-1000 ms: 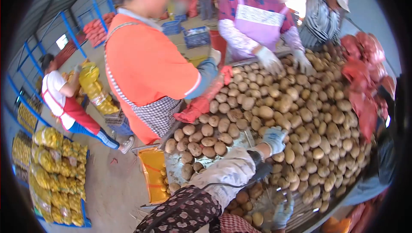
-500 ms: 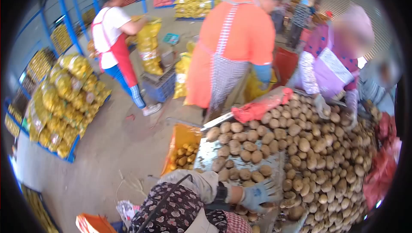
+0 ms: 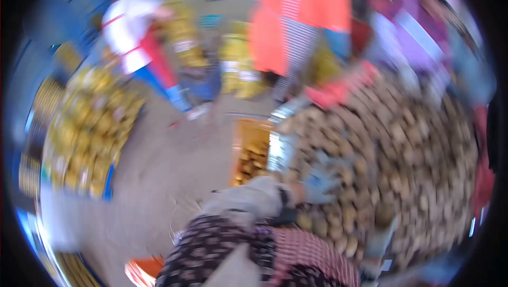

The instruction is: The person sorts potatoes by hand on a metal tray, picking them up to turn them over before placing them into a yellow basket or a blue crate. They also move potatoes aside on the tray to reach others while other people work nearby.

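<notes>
My left hand (image 3: pixel 320 182), in a pale blue glove, reaches over the potatoes (image 3: pixel 352 152) at the left part of the heap. Its fingers look spread, though motion smears them; I make out nothing held. Lower right, a pale gloved shape that seems to be my right hand (image 3: pixel 379 242) is among the potatoes, with a brown end at its top. Blur hides its fingers and whether it grips a potato. Left of the heap, a shiny metal edge (image 3: pixel 277 152) borders an orange-yellow bag (image 3: pixel 244 128) with potatoes inside.
Across the heap stands a person in purple (image 3: pixel 410 43); another in an orange top (image 3: pixel 301 1) is beside a red cloth or bag (image 3: pixel 341 88). Farther left, a person in a red apron (image 3: pixel 140 38) stands by yellow sacks (image 3: pixel 182 38). A pallet of filled sacks (image 3: pixel 92 133) is at left.
The view has swung, so the scene sits higher and farther right, and is now blurred. My left hand has moved up in the picture, still over the potatoes. More of my right forearm area shows.
</notes>
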The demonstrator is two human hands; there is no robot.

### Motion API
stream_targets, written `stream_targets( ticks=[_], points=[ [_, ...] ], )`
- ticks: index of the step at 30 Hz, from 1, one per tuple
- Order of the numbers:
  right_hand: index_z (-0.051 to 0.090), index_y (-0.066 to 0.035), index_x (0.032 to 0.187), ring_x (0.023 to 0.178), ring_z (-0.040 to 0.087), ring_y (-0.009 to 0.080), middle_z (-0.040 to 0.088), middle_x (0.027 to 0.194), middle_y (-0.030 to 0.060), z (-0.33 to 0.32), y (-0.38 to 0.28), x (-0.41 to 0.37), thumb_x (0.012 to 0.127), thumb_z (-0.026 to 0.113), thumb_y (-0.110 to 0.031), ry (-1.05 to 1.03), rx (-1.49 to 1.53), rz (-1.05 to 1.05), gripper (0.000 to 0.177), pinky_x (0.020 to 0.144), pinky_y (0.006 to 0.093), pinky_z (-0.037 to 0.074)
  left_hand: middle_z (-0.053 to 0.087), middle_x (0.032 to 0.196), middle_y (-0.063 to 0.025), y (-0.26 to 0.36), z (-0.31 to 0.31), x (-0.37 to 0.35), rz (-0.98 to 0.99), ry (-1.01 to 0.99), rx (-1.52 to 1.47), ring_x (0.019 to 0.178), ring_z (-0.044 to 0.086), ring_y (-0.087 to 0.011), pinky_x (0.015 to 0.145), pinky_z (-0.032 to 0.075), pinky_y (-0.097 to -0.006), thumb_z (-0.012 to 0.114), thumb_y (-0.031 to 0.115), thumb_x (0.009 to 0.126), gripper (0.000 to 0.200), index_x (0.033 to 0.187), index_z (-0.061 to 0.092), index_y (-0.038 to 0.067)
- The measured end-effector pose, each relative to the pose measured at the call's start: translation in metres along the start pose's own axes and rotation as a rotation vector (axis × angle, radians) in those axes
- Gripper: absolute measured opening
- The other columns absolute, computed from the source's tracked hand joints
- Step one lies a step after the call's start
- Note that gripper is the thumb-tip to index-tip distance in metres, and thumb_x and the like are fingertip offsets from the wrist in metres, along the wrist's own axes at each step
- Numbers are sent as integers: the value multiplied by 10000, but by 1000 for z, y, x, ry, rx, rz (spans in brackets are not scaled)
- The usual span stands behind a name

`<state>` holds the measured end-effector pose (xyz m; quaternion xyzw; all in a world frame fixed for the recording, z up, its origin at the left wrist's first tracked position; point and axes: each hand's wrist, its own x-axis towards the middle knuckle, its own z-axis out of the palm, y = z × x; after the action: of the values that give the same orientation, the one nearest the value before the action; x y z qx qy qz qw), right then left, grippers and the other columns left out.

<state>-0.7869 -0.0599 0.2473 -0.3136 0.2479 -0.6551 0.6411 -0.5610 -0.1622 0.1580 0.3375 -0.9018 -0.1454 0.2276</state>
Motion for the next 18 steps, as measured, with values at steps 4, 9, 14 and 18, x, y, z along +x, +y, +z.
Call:
stream_targets(
  ticks=[4, 9, 14, 18],
  points=[
    [467, -11, 1274, 1147, 539, 262, 540, 1264, 131, -21, -18, -38, 943, 490, -423, 556, -1088, -246, 529, 1006, 396, 444, 483, 1348, -156, 44, -25, -11, 187, -342, -153, 1269, 427, -362, 1062, 276, -567, 603, 443, 793, 637, 1335, 494, 127],
    [463, -32, 1318, 1267, 445, 315, 505, 1337, 154, -23, -31, -79, 883, 565, -249, 445, 502, -261, 497, 1090, 516, 318, 433, 1374, -182, 98, 5, 22, 588, -284, -169, 1272, 392, -404, 1034, 305, -563, 601, 448, 786, 639, 1339, 499, 146],
    [457, -19, 1344, 1236, 470, 382, 509, 1331, 195, -27, -44, -135, 820, 573, -232, 472, 588, -376, 577, 1046, 520, 364, 442, 1279, -207, 106, 32, 72, 347, -263, 1, 1204, 395, -441, 1054, 273, -572, 580, 365, 791, 566, 1275, 498, 83],
    [440, -50, 1376, 1215, 484, 415, 505, 1326, 222, -28, -44, -182, 758, 618, -240, 485, 509, -505, 671, 925, 541, 457, 319, 1490, -191, 58, 59, 91, 155, -123, 339, 1376, 243, -437, 1104, 140, -600, 448, 432, 912, 602, 1445, 373, 164]
  ],
)
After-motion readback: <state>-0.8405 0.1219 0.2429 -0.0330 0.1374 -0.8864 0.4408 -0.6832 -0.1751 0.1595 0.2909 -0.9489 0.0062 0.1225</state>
